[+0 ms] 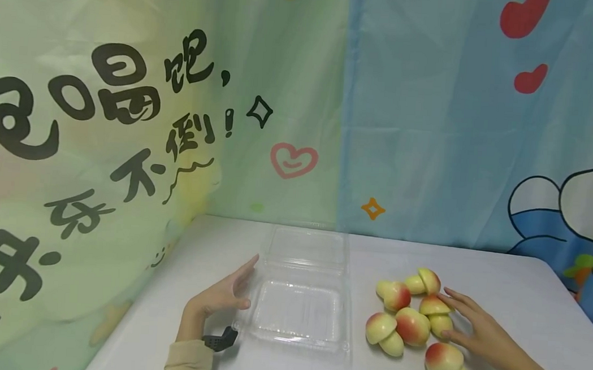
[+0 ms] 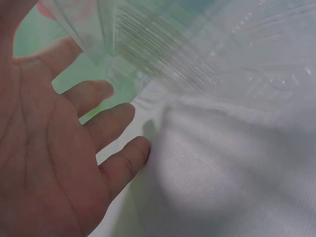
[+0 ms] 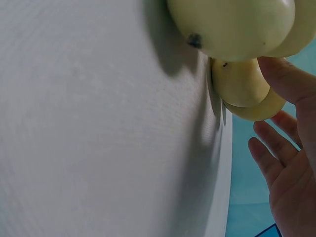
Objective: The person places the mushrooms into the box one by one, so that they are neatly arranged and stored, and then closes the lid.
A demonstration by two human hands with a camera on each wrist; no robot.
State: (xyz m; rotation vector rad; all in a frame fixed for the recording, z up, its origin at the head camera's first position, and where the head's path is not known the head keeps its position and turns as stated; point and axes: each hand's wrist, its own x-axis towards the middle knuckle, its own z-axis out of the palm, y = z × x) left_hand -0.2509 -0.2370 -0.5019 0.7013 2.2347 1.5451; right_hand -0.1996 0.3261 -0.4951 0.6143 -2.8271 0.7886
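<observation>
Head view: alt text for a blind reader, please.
A person's right hand is at a cluster of yellow-and-red mushroom-shaped pieces; the left hand is beside an open clear plastic container on a white table. Printed curtains hang behind.

On my feed a clear plastic container (image 1: 296, 312) lies open to the left of the toys, its two shallow halves spread out, one far and one near, with nothing in either. To its right I count six pale-yellow mushroom-shaped toys (image 1: 412, 327) with red-blushed caps, all resting on their sides or tipped at various angles; five cluster together, while the nearest toy (image 1: 443, 362) (stem pointing near and right) lies slightly apart.
</observation>
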